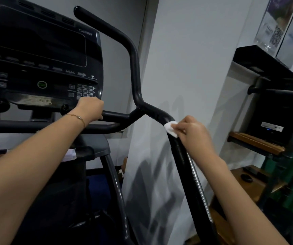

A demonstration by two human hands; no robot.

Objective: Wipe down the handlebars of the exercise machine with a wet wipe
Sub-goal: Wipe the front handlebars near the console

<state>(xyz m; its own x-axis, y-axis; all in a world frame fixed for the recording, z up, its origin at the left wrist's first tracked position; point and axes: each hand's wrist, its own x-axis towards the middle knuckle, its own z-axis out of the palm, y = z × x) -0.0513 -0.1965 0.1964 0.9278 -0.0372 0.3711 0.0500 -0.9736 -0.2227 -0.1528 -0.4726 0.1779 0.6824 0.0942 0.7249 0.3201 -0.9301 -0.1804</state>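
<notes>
Mid-wipe: right hand [193, 132] pinches wet wipe [170, 127] against the handlebar [135, 73] bend, centre-right of frame. Left hand [90, 109] grips the horizontal bar, frame centre. Next move likely calls for dragging the wipe along the bar.

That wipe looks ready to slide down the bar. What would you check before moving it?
1. Wet wipe pinched by right hand: ok.
2. Wet wipe touching the handlebar at its bend: ok.
3. Left hand has a steady grip round the horizontal bar: ok.
4. Handlebar below the wet wipe free of obstacles: ok.
5. Wet wipe damp enough: cannot tell.
6. Upper handlebar already wiped: cannot tell.
</notes>
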